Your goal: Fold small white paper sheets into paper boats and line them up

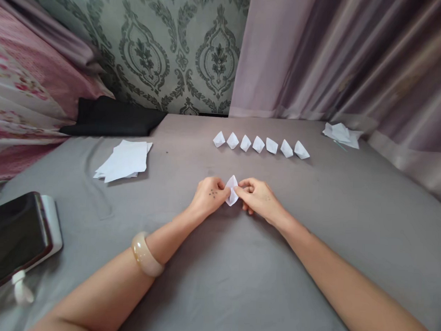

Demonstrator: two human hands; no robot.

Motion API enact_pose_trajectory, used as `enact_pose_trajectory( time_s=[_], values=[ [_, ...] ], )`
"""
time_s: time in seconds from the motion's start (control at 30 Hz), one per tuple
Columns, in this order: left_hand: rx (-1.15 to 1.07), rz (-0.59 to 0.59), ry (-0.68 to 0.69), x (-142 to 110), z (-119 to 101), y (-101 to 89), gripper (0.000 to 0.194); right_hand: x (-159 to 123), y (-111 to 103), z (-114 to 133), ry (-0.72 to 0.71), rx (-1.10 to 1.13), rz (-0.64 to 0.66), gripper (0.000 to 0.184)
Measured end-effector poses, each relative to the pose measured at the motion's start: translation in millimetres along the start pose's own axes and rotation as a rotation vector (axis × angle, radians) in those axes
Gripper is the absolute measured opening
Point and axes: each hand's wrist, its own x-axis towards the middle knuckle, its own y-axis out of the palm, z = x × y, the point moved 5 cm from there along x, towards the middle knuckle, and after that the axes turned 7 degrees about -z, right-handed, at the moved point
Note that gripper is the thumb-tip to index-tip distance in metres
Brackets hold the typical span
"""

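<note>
A small folded white paper boat (233, 182) is held between my two hands, just above or on the grey cloth surface. My left hand (210, 196) pinches its left side with thumb and fingers. On the opposite side my right hand (259, 198) grips it the same way, its lower fingers curled beneath. The piece is pointed at both ends and opened out in the middle. Beyond my hands, several similar folded paper boats (258, 144) stand in a row.
A stack of white paper sheets (124, 161) lies to the left, and loose white papers (341, 134) lie at the far right. A phone (13, 238) with a white device under it sits at the left edge. Folded black cloth (117, 116) rests by the patterned wall.
</note>
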Motion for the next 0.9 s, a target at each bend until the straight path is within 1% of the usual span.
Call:
enact_pose_trajectory(
  time_s=[0.07, 0.1, 0.17, 0.23, 0.27, 0.33, 0.4, 0.43, 0.47, 0.53, 0.63, 0.73, 0.8, 0.87, 0.9],
  values=[
    [-0.104, -0.003, -0.058, 1, 5, -1.8, 0.01, -11, -10, 15, -0.186, -0.071, -0.138, 0.022],
    [-0.139, -0.008, -0.077, 2, 7, -2.2, 0.008, -19, -11, 22, -0.291, -0.109, -0.161, 0.021],
    [-0.181, -0.038, -0.081, 3, 11, -3.3, 0.007, -31, -3, 30, -0.439, -0.187, -0.099, 0.022],
    [-0.21, -0.065, -0.071, 5, 13, -4.3, 0.007, -39, 8, 33, -0.533, -0.317, -0.051, 0.022],
    [-0.23, -0.066, -0.079, 6, 14, -4.5, 0.008, -40, 11, 33, -0.563, -0.369, -0.081, 0.017],
    [-0.293, -0.054, -0.113, 8, 17, -5.3, 0.013, -40, 16, 33, -0.611, -0.433, -0.116, 0.021],
    [-0.374, -0.065, -0.138, 11, 18, -8.6, 0.027, -37, 17, 32, -0.63, -0.449, -0.156, 0.023],
    [-0.413, -0.093, -0.144, 13, 19, -11.6, 0.035, -35, 16, 31, -0.64, -0.449, -0.179, 0.023],
    [-0.451, -0.134, -0.15, 15, 20, -15.1, 0.04, -33, 15, 32, -0.654, -0.449, -0.2, 0.023],
    [-0.524, -0.23, -0.175, 20, 25, -21.8, 0.044, -28, 16, 34, -0.693, -0.456, -0.227, 0.022],
    [-0.623, -0.349, -0.229, 28, 36, -29.3, 0.041, -15, 26, 43, -0.733, -0.489, -0.212, 0.022],
    [-0.699, -0.432, -0.272, 35, 47, -37.2, 0.034, 8, 47, 59, -0.727, -0.53, -0.162, 0.023],
    [-0.755, -0.468, -0.314, 39, 53, -42.9, 0.029, 27, 64, 70, -0.678, -0.599, -0.135, 0.026],
    [-0.798, -0.485, -0.364, 42, 58, -47.8, 0.024, 49, 79, 79, -0.578, -0.693, -0.144, 0.028],
    [-0.81, -0.49, -0.388, 44, 60, -49.9, 0.023, 58, 85, 83, -0.553, -0.707, -0.155, 0.03]
  ],
)
